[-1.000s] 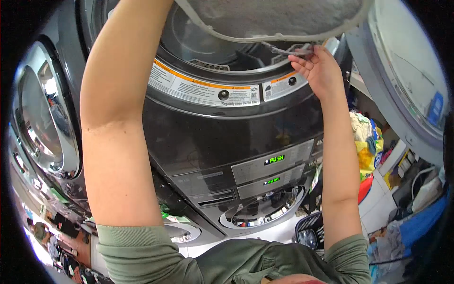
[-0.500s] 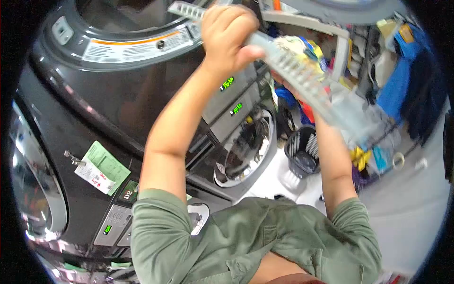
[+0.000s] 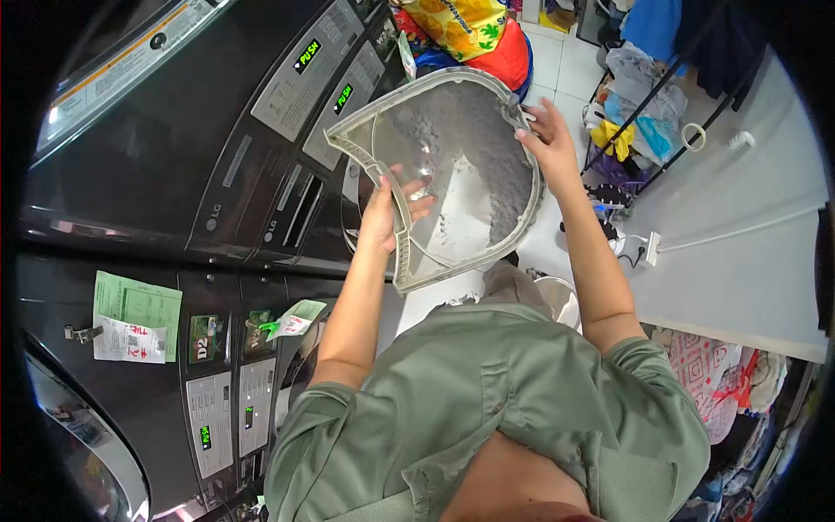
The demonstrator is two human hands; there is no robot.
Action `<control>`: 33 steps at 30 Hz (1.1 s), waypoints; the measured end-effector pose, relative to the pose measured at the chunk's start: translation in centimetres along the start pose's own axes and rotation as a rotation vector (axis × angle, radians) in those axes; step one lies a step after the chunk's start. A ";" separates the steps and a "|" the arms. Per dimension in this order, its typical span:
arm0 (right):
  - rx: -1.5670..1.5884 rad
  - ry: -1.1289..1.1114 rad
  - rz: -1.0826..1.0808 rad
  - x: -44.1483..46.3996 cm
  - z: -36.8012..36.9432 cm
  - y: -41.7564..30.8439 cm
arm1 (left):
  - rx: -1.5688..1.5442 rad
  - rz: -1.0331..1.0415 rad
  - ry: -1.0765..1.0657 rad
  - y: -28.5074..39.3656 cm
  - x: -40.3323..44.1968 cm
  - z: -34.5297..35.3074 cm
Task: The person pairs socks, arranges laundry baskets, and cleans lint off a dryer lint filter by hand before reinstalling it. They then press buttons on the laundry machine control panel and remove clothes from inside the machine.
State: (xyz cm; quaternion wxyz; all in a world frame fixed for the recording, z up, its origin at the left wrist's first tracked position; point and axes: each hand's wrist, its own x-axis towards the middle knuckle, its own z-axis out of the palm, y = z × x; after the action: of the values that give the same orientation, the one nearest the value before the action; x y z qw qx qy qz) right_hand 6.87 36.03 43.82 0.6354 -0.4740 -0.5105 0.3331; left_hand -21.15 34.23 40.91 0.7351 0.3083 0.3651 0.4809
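A dryer lint filter [image 3: 417, 85] with a pale curved frame and see-through mesh is held in front of my body. Thick grey lint [image 3: 504, 157] coats its top and right side; the lower middle of the mesh is bare. My left hand [image 3: 387, 211] grips the inward-curved left edge, thumb on the frame and fingers showing through the mesh behind. At the upper right rim, my right hand [image 3: 554, 148] is closed around the edge with its thumb beside the lint. Whether it also pinches some lint I cannot make out.
Stacked dark LG machines [image 3: 235, 209] with lit panels line the left. A green slip [image 3: 136, 300] is clipped to one. Bulging bags [image 3: 461, 30] stand beyond the filter. To the right are a black rack [image 3: 670, 83], a pale panel [image 3: 739, 252] and piled cloths [image 3: 709, 374].
The filter has come down from beside the upper machine and turned flat, its lint side facing up. Both hands have lowered with it, and my view has shifted.
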 end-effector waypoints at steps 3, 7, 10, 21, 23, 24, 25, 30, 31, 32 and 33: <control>-0.563 0.252 -0.548 -0.8 1.8 -2.6 | -0.051 0.020 0.020 -0.8 -0.9 -0.8; -0.725 -0.388 -0.740 -0.9 6.3 -1.7 | -0.047 0.050 0.050 -1.8 -1.6 -1.2; -0.919 -0.236 -0.679 1.4 8.0 0.2 | -0.023 0.054 0.034 -1.5 -2.1 -1.0; -0.754 -0.476 -0.474 -12.1 5.3 -0.2 | -0.140 0.116 0.133 -1.9 -1.3 -1.4; -0.817 -0.395 -0.407 -11.2 4.1 -0.1 | -0.131 0.103 0.133 -2.1 -1.1 -1.0; -0.874 -0.314 -0.348 -10.3 3.4 0.2 | -0.126 0.078 0.117 -2.2 -0.9 -0.8; -0.885 -0.293 -0.332 -9.1 2.6 1.2 | -0.119 0.053 0.101 -2.3 -0.8 -0.6; -1.023 -0.047 -0.526 1.2 2.9 2.1 | -0.028 -0.038 0.006 -3.8 -0.9 2.4; -1.011 -0.002 -0.550 2.3 3.8 1.9 | -0.004 -0.049 -0.019 -4.0 -1.0 3.3; -1.011 0.002 -0.549 2.4 4.8 2.0 | 0.020 -0.058 -0.046 -4.4 -0.9 4.0; -0.901 -0.098 -0.565 2.3 6.0 2.3 | 0.017 -0.052 -0.049 -4.7 -0.6 4.4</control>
State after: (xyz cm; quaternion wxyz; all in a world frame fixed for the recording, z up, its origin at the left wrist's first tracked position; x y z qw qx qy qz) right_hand 1.82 40.40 42.56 0.4091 -0.5279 -0.7398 -0.0813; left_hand -15.40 31.56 39.70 0.7534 0.3166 0.3592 0.4508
